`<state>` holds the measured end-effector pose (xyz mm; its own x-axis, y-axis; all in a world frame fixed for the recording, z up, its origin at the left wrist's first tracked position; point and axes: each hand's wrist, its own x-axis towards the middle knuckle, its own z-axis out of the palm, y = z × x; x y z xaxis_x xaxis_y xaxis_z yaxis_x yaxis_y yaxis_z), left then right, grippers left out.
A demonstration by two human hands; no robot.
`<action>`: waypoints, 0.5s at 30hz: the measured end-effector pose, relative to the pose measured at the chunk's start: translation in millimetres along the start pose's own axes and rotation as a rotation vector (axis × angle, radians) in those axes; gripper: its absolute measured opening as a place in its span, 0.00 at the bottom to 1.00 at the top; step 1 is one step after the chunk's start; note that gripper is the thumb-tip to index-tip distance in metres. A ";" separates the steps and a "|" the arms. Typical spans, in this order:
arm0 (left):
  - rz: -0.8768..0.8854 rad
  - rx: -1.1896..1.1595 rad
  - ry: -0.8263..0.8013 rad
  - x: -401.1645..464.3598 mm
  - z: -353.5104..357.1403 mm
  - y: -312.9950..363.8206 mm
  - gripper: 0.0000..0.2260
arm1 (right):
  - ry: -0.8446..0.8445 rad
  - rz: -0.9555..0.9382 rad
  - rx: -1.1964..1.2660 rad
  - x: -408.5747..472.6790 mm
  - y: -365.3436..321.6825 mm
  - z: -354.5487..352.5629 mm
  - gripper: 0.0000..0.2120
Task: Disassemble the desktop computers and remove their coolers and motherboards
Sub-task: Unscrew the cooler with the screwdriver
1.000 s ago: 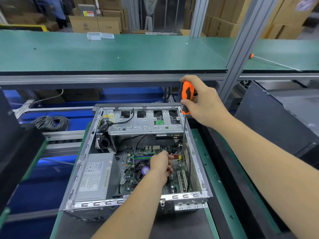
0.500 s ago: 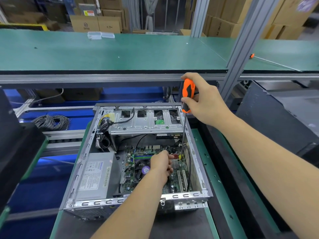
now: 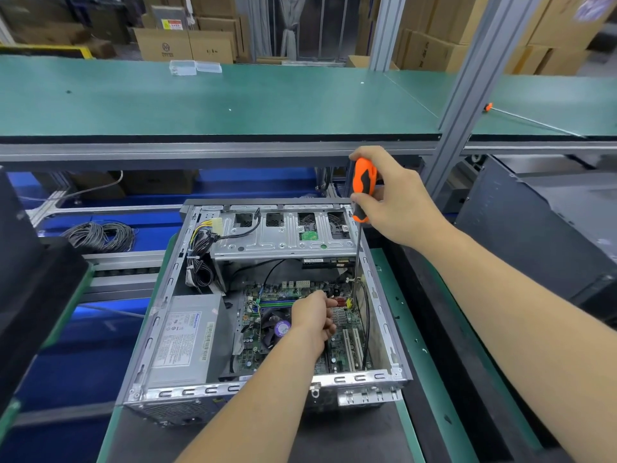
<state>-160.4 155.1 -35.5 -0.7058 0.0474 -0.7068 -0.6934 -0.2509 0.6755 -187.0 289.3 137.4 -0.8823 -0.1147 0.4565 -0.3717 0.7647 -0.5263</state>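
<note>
Motherboard (image 3: 347, 332) unchanged; right hand (image 3: 394, 198) still grips screwdriver (image 3: 362, 192), left hand (image 3: 312, 317) fingers curled, contents hidden.

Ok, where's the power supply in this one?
Head view: the power supply sits in the case's near-left corner, left of the motherboard and the left hand.

Light was bright, even and overhead, casting only soft shadows inside the open grey metal computer case (image 3: 263, 295). The long green-topped bench (image 3: 213, 98) showed mild sheen. Wide-angle distortion bowed edges at nine and three o'clock; distant brown cardboard boxes (image 3: 187, 45) looked soft.
</note>
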 end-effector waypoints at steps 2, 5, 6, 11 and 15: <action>-0.001 0.000 0.003 -0.1 0.6 0.2 0.10 | -0.002 -0.001 0.002 -1.5 -1.8 0.0 0.24; 0.007 0.000 0.005 -0.8 0.3 0.7 0.10 | -0.032 -0.006 0.037 -4.5 -6.6 -0.6 0.24; 0.008 0.002 0.005 -0.7 0.1 0.4 0.10 | -0.054 -0.016 0.053 -6.2 -9.3 -0.1 0.24; 0.012 -0.005 -0.004 -1.7 0.4 0.6 0.09 | -0.126 -0.115 0.047 -17.9 -27.5 14.6 0.26; 0.013 -0.009 0.000 -3.0 -0.4 0.7 0.09 | -0.133 -0.147 0.014 -21.6 -32.0 21.8 0.25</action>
<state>-158.7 154.4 -33.1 -0.7149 0.0439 -0.6978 -0.6826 -0.2599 0.6830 -162.4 253.5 128.7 -0.8481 -0.3081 0.4311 -0.5027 0.7249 -0.4709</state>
